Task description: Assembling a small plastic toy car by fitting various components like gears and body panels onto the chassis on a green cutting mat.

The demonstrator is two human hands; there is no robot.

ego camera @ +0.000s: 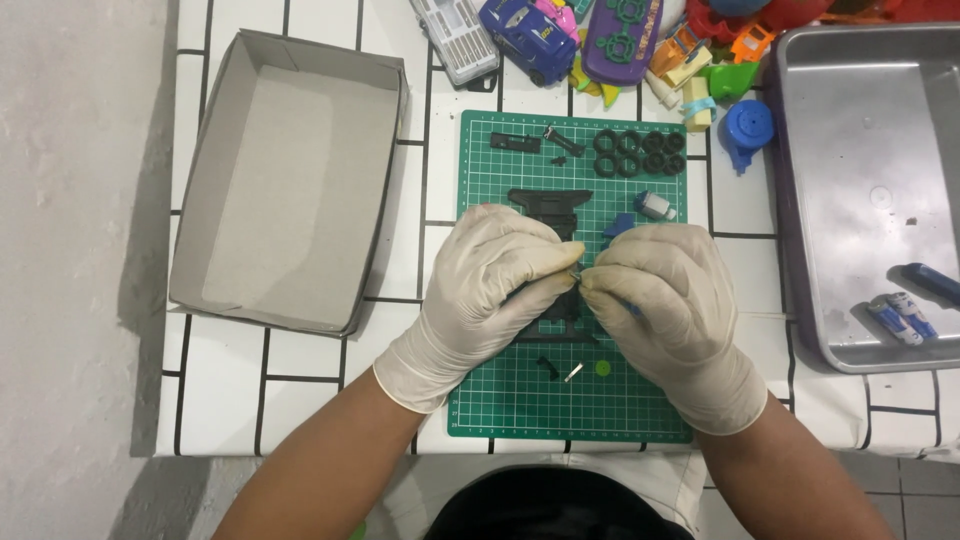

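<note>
1. The left hand (490,290), in a pale glove, is over the middle of the green cutting mat (520,400); its fingers (545,270) are curled and pinched shut at the tips on a tiny metal piece (575,272), too small to tell what kind.
2. The right hand (665,300), gloved too, meets it tip to tip; its fingers are closed around a thin blue-handled tool (632,308) that is mostly hidden, so only a sliver of blue shows.
3. Under both hands a black plastic frame (548,200) lies flat on the mat, its upper end showing above the knuckles.
4. Toward the mat's far edge sit eight black rings (640,152) in two rows, with a black bar (515,142) and a small dark bit to their left.
5. A small grey and blue motor (655,206) lies just right of the frame, a blue chip (618,226) near it.
6. Near the mat's front edge lie a short silver pin (573,373), a green dot-shaped piece (603,367) and a black scrap (545,366).
7. The white tiled surface (300,380) carries an open grey cardboard box (290,180) on the left and a metal tray (860,180) on the right, which holds small blue items.
8. Bright plastic toys (620,40) are heaped along the far edge, a blue wheel-like part (748,128) beside them.
</note>
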